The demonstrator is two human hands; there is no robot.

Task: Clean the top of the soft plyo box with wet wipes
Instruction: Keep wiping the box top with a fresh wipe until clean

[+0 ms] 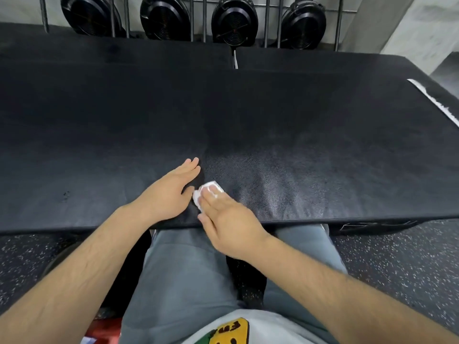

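Note:
The soft plyo box [248, 115] is a wide black padded block that fills the middle of the head view. Its top shines damp to the right of my hands. A small folded white wet wipe [207, 191] lies on the top near the front edge. My right hand [226, 214] presses flat on the wipe, its fingers straight and covering most of it. My left hand [171, 189] rests flat on the box top just left of the wipe, fingers straight and together.
Several black fan-shaped machines [233, 21] stand behind a metal rail at the back. A second black block [111, 50] lies behind the box. A white strip [437, 103] runs along the box's right edge. Speckled rubber flooring [409, 269] lies below, around my grey trousers.

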